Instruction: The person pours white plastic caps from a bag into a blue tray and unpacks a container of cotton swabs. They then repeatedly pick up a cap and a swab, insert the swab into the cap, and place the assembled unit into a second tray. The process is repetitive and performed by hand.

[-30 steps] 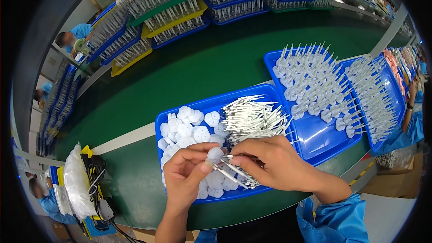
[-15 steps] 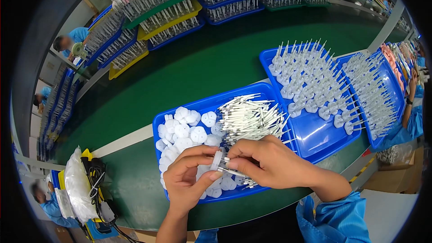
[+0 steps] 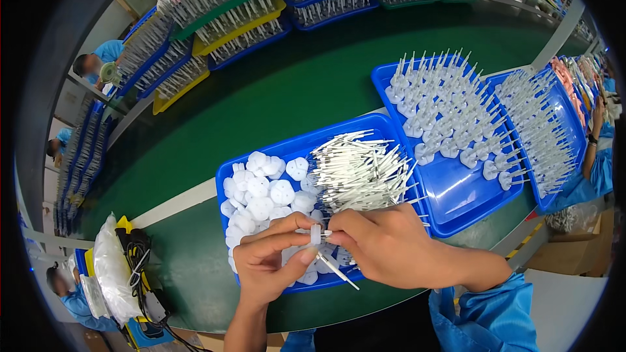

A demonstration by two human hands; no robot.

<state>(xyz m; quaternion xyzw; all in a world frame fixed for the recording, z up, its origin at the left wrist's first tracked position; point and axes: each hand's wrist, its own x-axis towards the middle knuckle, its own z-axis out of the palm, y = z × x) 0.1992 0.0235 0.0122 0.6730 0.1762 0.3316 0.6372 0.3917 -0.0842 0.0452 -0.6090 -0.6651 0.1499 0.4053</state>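
My left hand (image 3: pixel 268 262) pinches a small white plastic disc (image 3: pixel 315 234) between thumb and fingers. My right hand (image 3: pixel 386 246) grips a thin white pin (image 3: pixel 337 270) that runs through the disc and points down to the right. Both hands hover over the near end of a blue tray (image 3: pixel 229 171). In that tray lie a heap of white discs (image 3: pixel 261 190) on the left and a pile of loose white pins (image 3: pixel 362 168) on the right.
Two more blue trays (image 3: pixel 456 205) (image 3: pixel 574 132) to the right hold upright finished pin-and-disc parts. Blue, yellow and green trays (image 3: pixel 228 23) of such parts line the far side of the green belt (image 3: pixel 274 91). A plastic bag (image 3: pixel 112 272) and cables lie at lower left. Other workers sit around.
My hands have drawn closer together over the tray, and the pin now sits through the disc instead of beside it.
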